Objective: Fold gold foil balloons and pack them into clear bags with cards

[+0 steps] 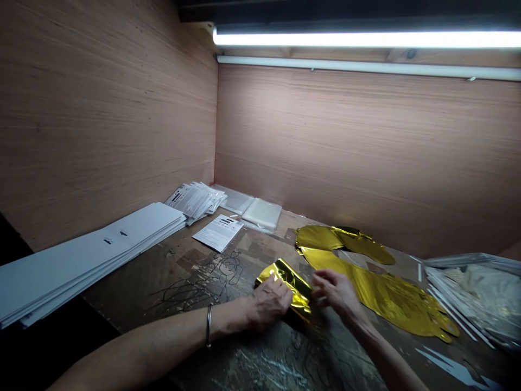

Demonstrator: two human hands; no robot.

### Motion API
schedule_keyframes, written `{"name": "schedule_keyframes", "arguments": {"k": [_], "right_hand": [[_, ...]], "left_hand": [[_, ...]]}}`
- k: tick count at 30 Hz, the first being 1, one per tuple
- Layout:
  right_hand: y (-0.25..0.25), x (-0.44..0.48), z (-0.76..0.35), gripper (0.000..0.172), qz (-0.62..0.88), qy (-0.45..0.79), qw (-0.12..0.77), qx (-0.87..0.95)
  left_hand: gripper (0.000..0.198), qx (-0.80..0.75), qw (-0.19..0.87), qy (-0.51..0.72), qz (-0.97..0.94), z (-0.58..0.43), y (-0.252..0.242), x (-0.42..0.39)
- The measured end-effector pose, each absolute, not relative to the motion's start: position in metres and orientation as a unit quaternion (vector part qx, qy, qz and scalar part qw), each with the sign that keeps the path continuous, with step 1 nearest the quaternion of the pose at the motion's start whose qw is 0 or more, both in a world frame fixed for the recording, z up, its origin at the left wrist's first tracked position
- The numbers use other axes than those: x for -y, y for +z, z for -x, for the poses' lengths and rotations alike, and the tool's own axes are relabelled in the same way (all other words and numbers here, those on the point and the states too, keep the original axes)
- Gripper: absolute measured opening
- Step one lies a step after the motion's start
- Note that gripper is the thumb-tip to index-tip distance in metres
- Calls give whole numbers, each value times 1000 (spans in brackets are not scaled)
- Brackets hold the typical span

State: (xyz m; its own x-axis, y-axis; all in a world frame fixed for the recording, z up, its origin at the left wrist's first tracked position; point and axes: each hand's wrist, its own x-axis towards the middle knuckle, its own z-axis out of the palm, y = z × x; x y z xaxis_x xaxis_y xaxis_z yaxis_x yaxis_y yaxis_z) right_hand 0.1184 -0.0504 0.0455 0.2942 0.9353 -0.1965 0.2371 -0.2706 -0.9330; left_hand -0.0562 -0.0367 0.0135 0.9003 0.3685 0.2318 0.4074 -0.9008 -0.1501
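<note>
- Gold foil piece [287, 283]: crumpled and folded over, lying on the worktop [191, 277] between the two hands, close to the person.
- Left hand [269, 302]: closed over the near end of the foil, fingers pressing on it; a metal bangle [209, 326] sits on that wrist.
- Right hand [336, 293]: apart from the left hand, with its fingers [319, 282] at the far end of the foil; I cannot tell whether they grip it.
- Two flat gold foil balloons [378, 293]: lying just beyond the right hand, one overlapping the other.
- Printed sheet [217, 232]: flat on the worktop, well beyond the hands.
- Pile of printed cards [194, 200]: in the far corner, beside clear plastic bags [262, 213].
- Stack of long white boards [89, 255]: along the left wall.
- Plastic tray [464, 260]: at the right edge, holding white sticks [451, 304].
- Plywood walls [325, 152]: behind the worktop, lit by a strip light [366, 39].
</note>
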Motion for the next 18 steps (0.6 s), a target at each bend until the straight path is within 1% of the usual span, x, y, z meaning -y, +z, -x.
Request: {"name": "schedule_keyframes", "arguments": {"k": [2, 4, 6, 7, 9, 12, 16, 18], "right_hand": [[49, 57, -137, 36, 677, 300, 412, 532], [47, 65, -148, 45, 624, 162, 335, 687], [39, 72, -150, 45, 530, 50, 232, 814], [35, 75, -148, 43, 488, 21, 198, 850], [28, 78, -141, 39, 415, -8, 157, 896], [22, 81, -130, 32, 358, 4, 128, 925], [21, 85, -123, 28, 389, 34, 126, 912], [21, 88, -121, 27, 408, 46, 128, 903]], "left_hand": [[16, 152, 28, -123, 980, 66, 18, 27], [22, 111, -21, -145, 983, 74, 22, 19], [28, 89, -41, -156, 983, 80, 24, 14], [30, 82, -46, -158, 983, 81, 25, 12], [33, 67, -45, -154, 985, 83, 26, 11], [36, 54, -10, -147, 988, 85, 27, 17], [31, 83, 96, -203, 971, 87, 26, 41], [30, 87, 121, -224, 963, 86, 22, 53]]}}
